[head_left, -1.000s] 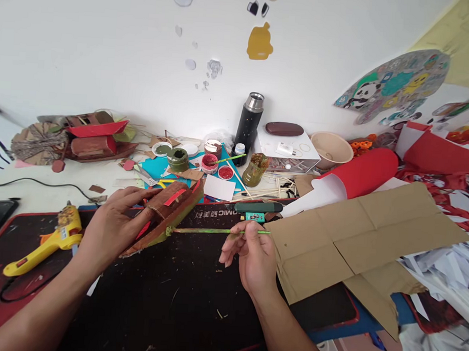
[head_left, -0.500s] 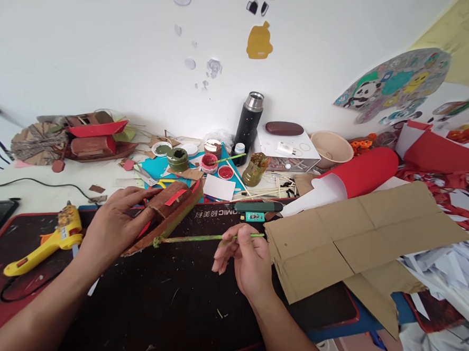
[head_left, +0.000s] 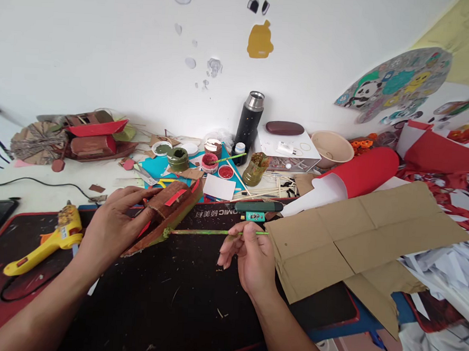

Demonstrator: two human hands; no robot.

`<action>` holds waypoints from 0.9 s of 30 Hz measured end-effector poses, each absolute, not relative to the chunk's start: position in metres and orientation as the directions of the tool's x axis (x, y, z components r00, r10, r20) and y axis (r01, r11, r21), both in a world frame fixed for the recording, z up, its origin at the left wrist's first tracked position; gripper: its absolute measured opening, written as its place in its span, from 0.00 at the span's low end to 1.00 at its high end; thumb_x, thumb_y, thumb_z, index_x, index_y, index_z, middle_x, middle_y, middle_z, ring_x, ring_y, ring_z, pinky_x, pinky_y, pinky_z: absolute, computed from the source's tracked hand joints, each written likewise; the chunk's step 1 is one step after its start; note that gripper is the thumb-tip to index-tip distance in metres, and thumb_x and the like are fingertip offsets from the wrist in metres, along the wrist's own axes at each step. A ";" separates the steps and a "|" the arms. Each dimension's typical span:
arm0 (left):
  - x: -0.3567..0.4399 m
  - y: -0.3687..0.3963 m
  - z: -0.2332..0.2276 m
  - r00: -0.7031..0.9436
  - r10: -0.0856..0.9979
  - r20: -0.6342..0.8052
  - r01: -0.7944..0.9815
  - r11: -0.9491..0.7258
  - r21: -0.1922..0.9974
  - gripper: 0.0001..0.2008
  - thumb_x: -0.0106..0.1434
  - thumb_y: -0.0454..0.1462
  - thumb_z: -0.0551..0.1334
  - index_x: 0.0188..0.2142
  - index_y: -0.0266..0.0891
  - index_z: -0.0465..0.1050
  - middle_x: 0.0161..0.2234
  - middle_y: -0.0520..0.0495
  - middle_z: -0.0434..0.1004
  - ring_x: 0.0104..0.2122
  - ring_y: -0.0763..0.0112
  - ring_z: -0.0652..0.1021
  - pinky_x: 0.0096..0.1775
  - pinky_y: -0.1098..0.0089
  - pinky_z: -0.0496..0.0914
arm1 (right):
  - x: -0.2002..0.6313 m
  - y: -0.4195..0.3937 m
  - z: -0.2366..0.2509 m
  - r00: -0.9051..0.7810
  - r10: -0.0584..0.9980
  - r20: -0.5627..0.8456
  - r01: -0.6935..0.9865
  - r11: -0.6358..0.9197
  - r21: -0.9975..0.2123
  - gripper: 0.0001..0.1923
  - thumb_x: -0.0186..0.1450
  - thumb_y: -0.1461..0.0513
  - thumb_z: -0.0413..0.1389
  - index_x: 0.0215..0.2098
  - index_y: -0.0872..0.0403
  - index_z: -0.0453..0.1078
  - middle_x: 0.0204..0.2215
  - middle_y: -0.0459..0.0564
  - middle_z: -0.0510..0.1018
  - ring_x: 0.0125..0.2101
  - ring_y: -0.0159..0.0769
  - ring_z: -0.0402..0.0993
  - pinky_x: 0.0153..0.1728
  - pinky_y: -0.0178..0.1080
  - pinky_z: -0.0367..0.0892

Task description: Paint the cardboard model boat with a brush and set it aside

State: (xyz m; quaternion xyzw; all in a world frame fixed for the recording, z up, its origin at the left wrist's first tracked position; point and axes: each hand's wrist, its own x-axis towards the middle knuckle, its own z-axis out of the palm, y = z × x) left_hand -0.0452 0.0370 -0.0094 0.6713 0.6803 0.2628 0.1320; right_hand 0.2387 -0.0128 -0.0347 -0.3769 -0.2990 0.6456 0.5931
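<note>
My left hand (head_left: 114, 221) is closed over the near end of a brown model boat (head_left: 166, 205), steadying it on the dark desk mat. The boat has a red patch on its curved cabin roof, and green paint covers the lower side of its hull. Between the thumb and fingers of my right hand (head_left: 249, 250) is a thin paint-stained stick (head_left: 201, 232), held nearly level. A green, paint-soaked blob at its left tip touches the hull's side. My left palm and fingers hide the boat's near end.
A yellow glue gun (head_left: 51, 244) lies left of my forearm. Behind the boat stand an open green paint jar (head_left: 178, 160), a red paint jar (head_left: 209, 162) and a black thermos (head_left: 249, 118). Folded cardboard (head_left: 334, 229) covers the right side. Another model boat (head_left: 93, 143) sits back left.
My right hand has shifted slightly right, and the stick's green tip has moved right and up along the hull. My left hand and the boat look unmoved.
</note>
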 end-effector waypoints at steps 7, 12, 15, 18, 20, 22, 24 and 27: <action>-0.044 0.038 -0.010 -0.055 0.980 0.190 0.855 -0.052 0.516 0.27 0.68 0.54 0.58 0.53 0.44 0.86 0.50 0.40 0.89 0.54 0.48 0.84 0.58 0.55 0.77 | 0.234 -0.016 -0.034 -0.094 0.987 -0.128 -0.553 -0.158 -0.818 0.29 0.73 0.37 0.67 0.36 0.54 0.80 0.22 0.50 0.87 0.16 0.36 0.83 0.15 0.30 0.72; -0.045 0.038 -0.012 -0.062 0.979 0.195 0.853 -0.049 0.519 0.27 0.68 0.55 0.58 0.53 0.43 0.86 0.51 0.39 0.88 0.54 0.47 0.84 0.57 0.53 0.78 | 0.236 -0.015 -0.033 -0.097 0.989 -0.111 -0.560 -0.146 -0.816 0.29 0.74 0.38 0.67 0.36 0.54 0.80 0.22 0.49 0.87 0.16 0.35 0.83 0.15 0.30 0.72; -0.045 0.038 -0.012 -0.061 0.979 0.197 0.852 -0.052 0.520 0.27 0.69 0.55 0.58 0.53 0.42 0.87 0.50 0.39 0.88 0.53 0.47 0.84 0.57 0.53 0.78 | 0.237 -0.014 -0.033 -0.051 0.992 -0.115 -0.568 -0.123 -0.814 0.28 0.73 0.38 0.68 0.36 0.54 0.80 0.22 0.48 0.87 0.16 0.35 0.83 0.16 0.30 0.72; -0.045 0.039 -0.012 -0.052 0.978 0.204 0.853 -0.062 0.519 0.27 0.69 0.54 0.58 0.53 0.42 0.86 0.50 0.39 0.88 0.53 0.47 0.84 0.57 0.53 0.78 | 0.237 -0.015 -0.033 -0.070 0.990 -0.120 -0.554 -0.139 -0.821 0.29 0.73 0.37 0.67 0.36 0.54 0.80 0.22 0.49 0.87 0.16 0.35 0.82 0.16 0.30 0.72; -0.045 0.039 -0.013 -0.048 0.977 0.209 0.854 -0.068 0.516 0.26 0.69 0.53 0.58 0.53 0.42 0.87 0.50 0.39 0.89 0.53 0.47 0.84 0.57 0.52 0.78 | 0.235 -0.016 -0.033 -0.108 0.987 -0.117 -0.545 -0.157 -0.824 0.29 0.74 0.37 0.66 0.36 0.54 0.80 0.22 0.50 0.87 0.16 0.36 0.82 0.16 0.31 0.72; -0.045 0.039 -0.014 -0.044 0.976 0.211 0.854 -0.072 0.515 0.25 0.68 0.53 0.59 0.53 0.44 0.87 0.50 0.40 0.89 0.53 0.48 0.84 0.57 0.53 0.78 | 0.233 -0.018 -0.034 -0.135 0.985 -0.111 -0.540 -0.167 -0.825 0.29 0.74 0.37 0.66 0.36 0.54 0.80 0.23 0.50 0.87 0.17 0.36 0.83 0.16 0.31 0.72; -0.045 0.039 -0.014 -0.043 0.976 0.212 0.855 -0.074 0.514 0.24 0.69 0.53 0.59 0.53 0.46 0.87 0.50 0.41 0.89 0.53 0.49 0.84 0.57 0.53 0.78 | 0.232 -0.019 -0.035 -0.146 0.983 -0.109 -0.534 -0.170 -0.828 0.29 0.74 0.36 0.65 0.36 0.54 0.80 0.23 0.50 0.87 0.17 0.36 0.83 0.16 0.31 0.73; -0.044 0.039 -0.013 -0.046 0.977 0.209 0.857 -0.069 0.511 0.25 0.69 0.53 0.58 0.53 0.45 0.86 0.50 0.40 0.89 0.53 0.49 0.84 0.58 0.53 0.77 | 0.230 -0.019 -0.037 -0.155 0.982 -0.109 -0.526 -0.175 -0.832 0.29 0.74 0.36 0.65 0.36 0.53 0.80 0.23 0.50 0.87 0.17 0.36 0.83 0.16 0.31 0.73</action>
